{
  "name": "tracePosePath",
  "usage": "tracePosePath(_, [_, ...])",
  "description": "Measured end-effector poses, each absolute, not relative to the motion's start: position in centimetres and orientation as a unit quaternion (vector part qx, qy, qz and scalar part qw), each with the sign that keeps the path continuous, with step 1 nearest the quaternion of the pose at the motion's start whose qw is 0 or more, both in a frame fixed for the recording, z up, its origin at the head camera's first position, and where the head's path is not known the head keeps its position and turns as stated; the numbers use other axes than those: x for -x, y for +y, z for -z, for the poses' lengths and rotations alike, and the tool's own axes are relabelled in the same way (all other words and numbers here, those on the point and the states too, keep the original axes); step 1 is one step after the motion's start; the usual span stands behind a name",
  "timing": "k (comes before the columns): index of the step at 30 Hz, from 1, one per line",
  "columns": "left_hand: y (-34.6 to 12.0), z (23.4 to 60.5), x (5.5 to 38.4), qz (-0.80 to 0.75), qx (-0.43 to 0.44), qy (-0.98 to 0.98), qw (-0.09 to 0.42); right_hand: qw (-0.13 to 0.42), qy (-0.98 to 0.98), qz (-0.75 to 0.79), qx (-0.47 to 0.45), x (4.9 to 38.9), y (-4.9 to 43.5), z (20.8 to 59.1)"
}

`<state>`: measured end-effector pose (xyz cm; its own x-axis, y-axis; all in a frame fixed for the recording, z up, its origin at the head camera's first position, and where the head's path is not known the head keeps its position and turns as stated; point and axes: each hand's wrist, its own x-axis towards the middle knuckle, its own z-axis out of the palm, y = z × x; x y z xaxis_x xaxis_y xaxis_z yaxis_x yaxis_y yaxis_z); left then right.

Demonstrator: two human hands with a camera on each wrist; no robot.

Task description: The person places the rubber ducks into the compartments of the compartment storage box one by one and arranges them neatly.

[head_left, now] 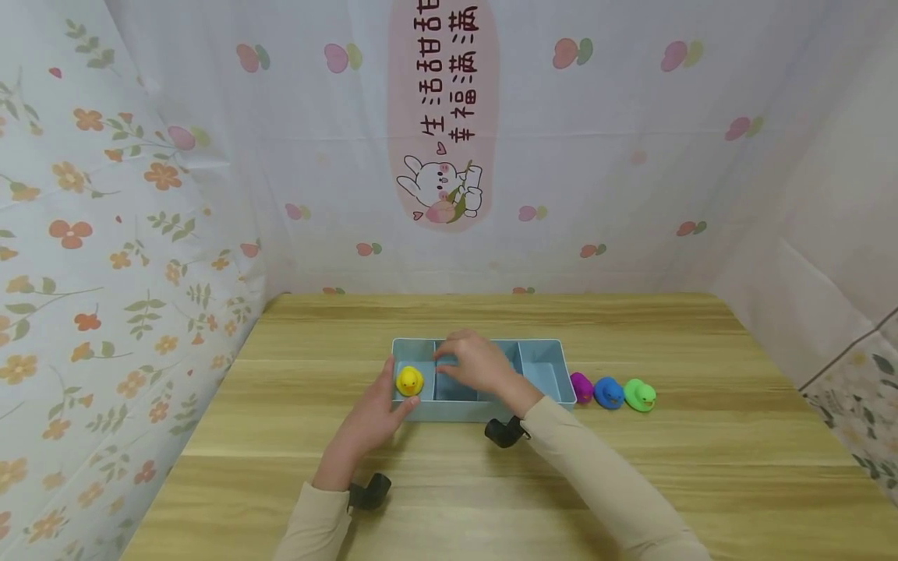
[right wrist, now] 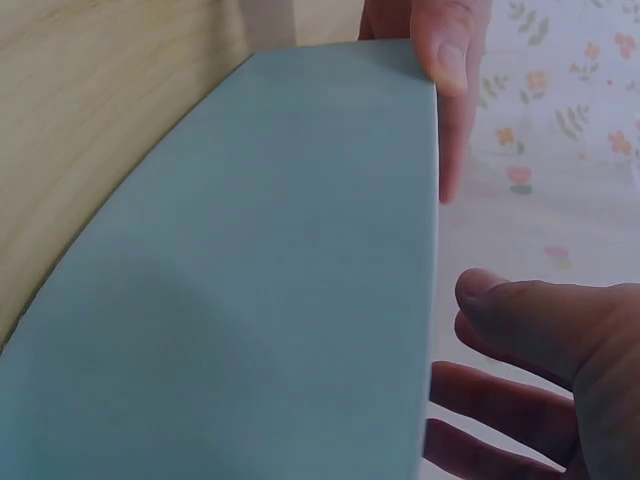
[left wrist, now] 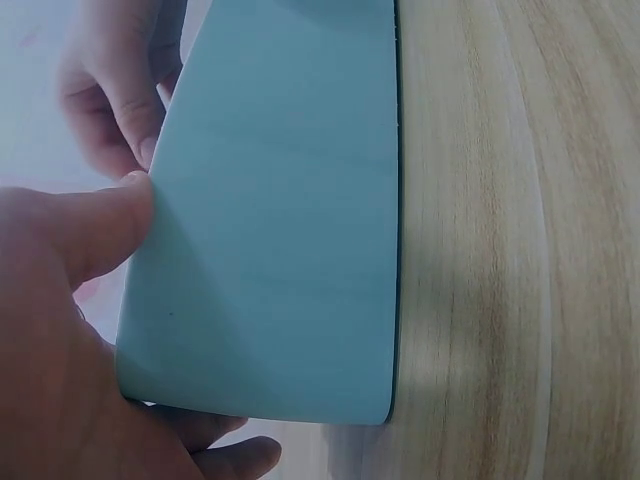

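Observation:
A light blue divided box (head_left: 449,411) stands on the table, split into several compartments in a row. Its leftmost compartment holds a yellow rubber duck (head_left: 409,381). My left hand (head_left: 372,417) grips the box's left end, thumb at the front rim and fingers round the end wall. In the left wrist view the blue front wall (left wrist: 270,230) fills the middle, with the left thumb at its rim. My right hand (head_left: 480,364) is over the compartment beside the duck, thumb and fingers apart. In the right wrist view, nothing shows between the right hand's thumb and fingers (right wrist: 500,400).
Just right of the box, a purple duck (head_left: 581,387), a blue duck (head_left: 609,393) and a green duck (head_left: 640,395) sit in a row on the wooden table (head_left: 295,358). Patterned cloth (head_left: 316,156) hangs behind and at the sides. Each wrist wears a small black camera (head_left: 505,432).

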<state>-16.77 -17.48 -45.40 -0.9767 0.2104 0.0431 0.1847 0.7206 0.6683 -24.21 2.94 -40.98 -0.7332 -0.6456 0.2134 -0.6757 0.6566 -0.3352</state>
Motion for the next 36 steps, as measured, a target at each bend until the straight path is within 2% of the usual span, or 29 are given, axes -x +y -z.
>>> tracePosePath(36, [-17.5, 45.4, 17.0, -0.358, -0.112, 0.926, 0.032, 0.105, -0.915, -0.254, -0.296, 23.6, 11.0, 40.9])
